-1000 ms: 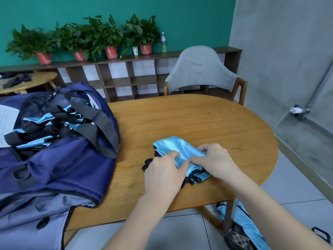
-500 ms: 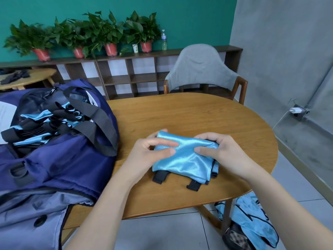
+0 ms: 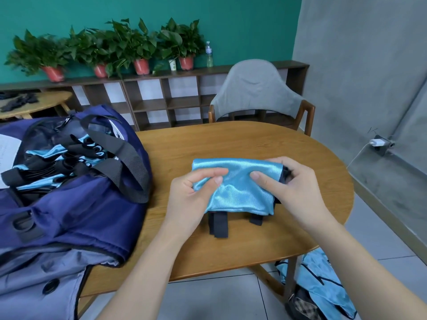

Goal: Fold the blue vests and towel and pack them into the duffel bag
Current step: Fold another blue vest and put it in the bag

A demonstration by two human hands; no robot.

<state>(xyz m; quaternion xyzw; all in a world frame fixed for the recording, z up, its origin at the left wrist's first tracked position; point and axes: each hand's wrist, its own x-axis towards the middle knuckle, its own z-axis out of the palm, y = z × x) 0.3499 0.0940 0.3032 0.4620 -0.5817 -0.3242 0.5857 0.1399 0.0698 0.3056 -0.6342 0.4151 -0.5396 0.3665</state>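
Folded vest (image 3: pixel 238 183) sits at table (image 3: pixel 265 144) centre, shiny blue, black straps (image 3: pixel 218 224) protruding at its 6 o'clock edge. Left hand (image 3: pixel 191 199) pinches the vest's 9 o'clock end between thumb and fingers. Right hand (image 3: pixel 293 190) grips the 3 o'clock end, thumb on top, fingers curled round the edge. Duffel bag (image 3: pixel 76 204) lies open at 9 o'clock of the vest, well apart, holding more blue-and-black vests (image 3: pixel 53 167); their count cannot be told. At 5 o'clock, below the table, further blue fabric (image 3: pixel 323 285) is partly hidden and cut off.
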